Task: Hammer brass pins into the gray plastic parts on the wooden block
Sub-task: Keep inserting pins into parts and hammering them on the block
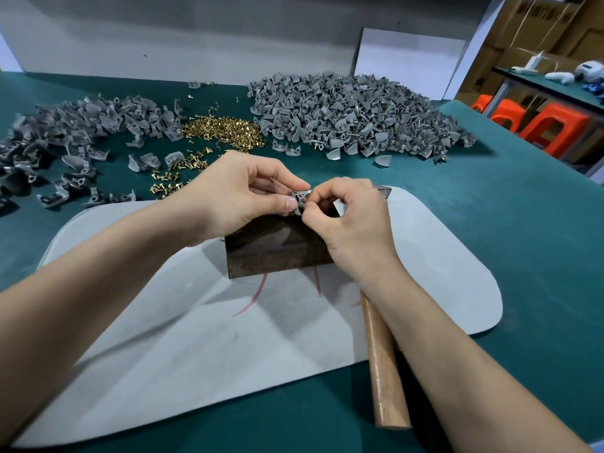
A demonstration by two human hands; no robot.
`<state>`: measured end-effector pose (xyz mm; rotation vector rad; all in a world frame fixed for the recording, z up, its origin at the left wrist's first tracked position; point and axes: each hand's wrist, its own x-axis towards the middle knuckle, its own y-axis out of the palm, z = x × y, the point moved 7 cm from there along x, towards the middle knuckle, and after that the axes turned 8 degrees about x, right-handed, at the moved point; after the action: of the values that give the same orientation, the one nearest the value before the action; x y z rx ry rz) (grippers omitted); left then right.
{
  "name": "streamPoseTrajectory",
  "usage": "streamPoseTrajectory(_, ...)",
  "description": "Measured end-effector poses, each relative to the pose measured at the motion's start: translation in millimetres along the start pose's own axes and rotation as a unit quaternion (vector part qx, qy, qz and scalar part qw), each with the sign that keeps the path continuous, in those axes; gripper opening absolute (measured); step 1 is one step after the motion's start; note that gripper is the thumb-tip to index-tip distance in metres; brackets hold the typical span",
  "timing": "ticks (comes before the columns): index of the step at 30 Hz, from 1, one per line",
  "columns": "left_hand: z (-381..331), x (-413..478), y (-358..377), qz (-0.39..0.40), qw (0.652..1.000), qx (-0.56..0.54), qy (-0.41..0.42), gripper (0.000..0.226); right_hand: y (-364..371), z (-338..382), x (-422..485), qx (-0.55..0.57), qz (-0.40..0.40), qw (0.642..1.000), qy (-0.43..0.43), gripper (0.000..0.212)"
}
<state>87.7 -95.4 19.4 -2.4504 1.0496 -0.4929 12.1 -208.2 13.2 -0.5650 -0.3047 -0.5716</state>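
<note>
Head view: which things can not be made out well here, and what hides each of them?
1. Head view, gray plastic part: fingers of the left hand and right hand cover most of it.
2. Head view, brass pin: too small, mostly under the right hand; its depth is unclear.
3. Head view, hammer: its head lies behind the right hand; only a metal corner shows.
4. Head view, wooden block: both hands hide its far edge.

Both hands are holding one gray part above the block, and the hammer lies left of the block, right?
Not quite. The head view shows the hammer lying right of the block, its wooden handle passing under the right forearm. The rest holds: the left hand and right hand both hold one gray part above the block.
</note>
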Motion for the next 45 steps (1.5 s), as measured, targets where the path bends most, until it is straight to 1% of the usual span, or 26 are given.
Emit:
streamPoseTrajectory(7,1,0,1,-0.006,1.000,-0.005,0.007,0.025,0,3,1,0.004,-0.005,1.000,-0.027,0.016)
streamPoseTrajectory(15,-3,-1,0,-0.005,1.000,0.002,0.022,0.028,1,0,3,0.044,0.021,0.999,-0.022,0.017)
streamPoseTrajectory(23,-3,0,0,-0.008,1.000,0.000,0.022,0.029,2,0,4,0.043,0.025,0.998,-0.028,0.018)
streamPoseTrajectory(27,1,2,-1,0.003,1.000,-0.003,0.007,0.024,5,-6,4,0.076,0.043,0.996,0.001,0.011)
streamPoseTrajectory(31,3,2,-1,0.008,1.000,-0.004,-0.004,0.022,2,-11,8,0.113,0.026,0.993,0.021,0.022)
streamPoseTrajectory(35,4,2,-1,0.002,1.000,-0.009,-0.009,0.021,2,-17,11,0.150,0.016,0.987,0.057,0.025)
streamPoseTrajectory(45,7,2,-1,0.000,1.000,-0.015,-0.018,0.021,-1,-19,11,0.201,0.012,0.978,0.057,0.027)
